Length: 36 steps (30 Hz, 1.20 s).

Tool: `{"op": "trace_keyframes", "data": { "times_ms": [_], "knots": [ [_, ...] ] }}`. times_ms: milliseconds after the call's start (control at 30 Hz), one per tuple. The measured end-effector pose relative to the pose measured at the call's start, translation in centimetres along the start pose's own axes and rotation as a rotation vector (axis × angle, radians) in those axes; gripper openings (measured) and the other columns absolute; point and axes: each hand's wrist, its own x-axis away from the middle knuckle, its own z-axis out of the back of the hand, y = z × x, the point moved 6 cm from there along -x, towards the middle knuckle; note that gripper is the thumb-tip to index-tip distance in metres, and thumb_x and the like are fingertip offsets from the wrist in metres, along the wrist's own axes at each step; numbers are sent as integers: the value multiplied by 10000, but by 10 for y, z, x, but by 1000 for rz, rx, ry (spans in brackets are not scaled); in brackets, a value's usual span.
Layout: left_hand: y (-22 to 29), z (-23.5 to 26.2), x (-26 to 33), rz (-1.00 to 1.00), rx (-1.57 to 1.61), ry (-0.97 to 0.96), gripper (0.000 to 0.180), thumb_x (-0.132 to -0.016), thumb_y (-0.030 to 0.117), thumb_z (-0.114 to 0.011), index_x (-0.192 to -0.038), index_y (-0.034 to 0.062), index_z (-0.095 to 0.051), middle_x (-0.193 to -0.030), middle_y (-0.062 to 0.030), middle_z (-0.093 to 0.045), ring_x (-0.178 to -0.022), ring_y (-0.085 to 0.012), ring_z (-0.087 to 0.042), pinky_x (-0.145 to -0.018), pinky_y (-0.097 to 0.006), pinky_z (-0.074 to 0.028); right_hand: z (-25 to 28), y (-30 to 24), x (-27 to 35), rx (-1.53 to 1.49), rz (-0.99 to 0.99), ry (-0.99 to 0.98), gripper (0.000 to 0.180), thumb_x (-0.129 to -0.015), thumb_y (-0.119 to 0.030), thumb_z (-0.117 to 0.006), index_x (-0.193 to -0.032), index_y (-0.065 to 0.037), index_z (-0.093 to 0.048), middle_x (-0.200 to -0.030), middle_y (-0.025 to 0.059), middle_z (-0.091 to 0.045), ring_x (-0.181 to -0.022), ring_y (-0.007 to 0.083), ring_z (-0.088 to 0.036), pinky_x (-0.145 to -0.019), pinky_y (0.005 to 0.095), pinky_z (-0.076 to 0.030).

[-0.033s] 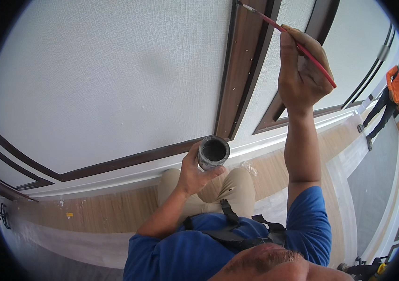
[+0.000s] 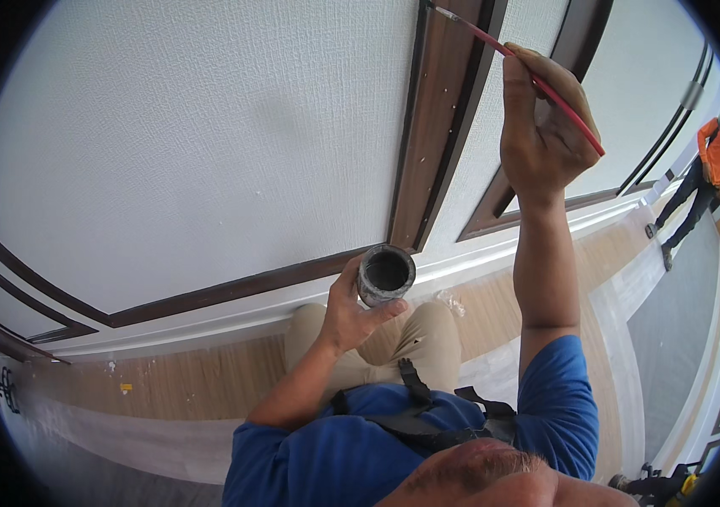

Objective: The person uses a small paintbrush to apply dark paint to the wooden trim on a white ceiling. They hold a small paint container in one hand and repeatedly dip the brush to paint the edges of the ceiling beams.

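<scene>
Left hand [image 2: 350, 314] curls partway round a grimy can [image 2: 372, 295]; right hand [image 2: 543, 144], nearly closed, pinches a red-handled paintbrush [image 2: 488, 39], bristles at edge of dark wall trim [image 2: 429, 144]

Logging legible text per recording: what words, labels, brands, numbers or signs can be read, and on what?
No text can be read.
Yellow scrap on the wood-look floor: any marking is too small to read.
Red-handled paintbrush and pot: no lettering visible.
</scene>
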Motion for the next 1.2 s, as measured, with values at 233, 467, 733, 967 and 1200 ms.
{"op": "trace_keyframes", "data": {
  "times_ms": [233, 467, 733, 967, 1200],
  "knots": [
    [-2, 5, -4, 6, -21, -4, 789, -770, 286, -891, -1384, 22, -471, -1290, -103, -612, -1206, -196, -580, -1062, -364, -457, -4, 1, -6, -5, 35, 5, 147, -841, 16, -768, -983, -13, -740, -901, 92, -744, -768, 120, -696, -608, 214, -536],
    [-1, 4, -4, 14, -21, 1, 792, -769, 285, -892, -1383, 16, -470, -1291, -105, -604, -1215, -197, -573, -1065, -360, -454, 1, 5, -3, -43, -43, 52, 144, -850, 14, -762, -990, -12, -737, -903, 93, -745, -797, 121, -702, -611, 211, -536],
    [-1, 5, -4, 27, 2, -1, 800, -766, 276, -895, -1387, 9, -467, -1289, -100, -603, -1209, -194, -575, -1062, -356, -456, -1, 5, -1, -9, 8, 19, 131, -855, 18, -756, -981, -11, -737, -907, 92, -748, -790, 121, -700, -626, 214, -542],
    [1, 4, -4, 34, -2, 3, 822, -752, 289, -905, -1387, 6, -467, -1284, -103, -599, -1204, -195, -576, -1059, -352, -459, -2, 0, -3, 24, -11, -21, 142, -846, 23, -761, -980, -19, -741, -905, 89, -748, -782, 122, -699, -617, 212, -533],
    [-1, 4, -4, 40, -7, 10, 831, -746, 308, -908, -1385, 6, -470, -1276, -104, -599, -1199, -193, -577, -1055, -352, -461, -3, 3, -3, 8, -1, -24, 153, -841, 12, -770, -988, -24, -742, -905, 82, -750, -773, 120, -699, -608, 214, -530]
  ]
}}
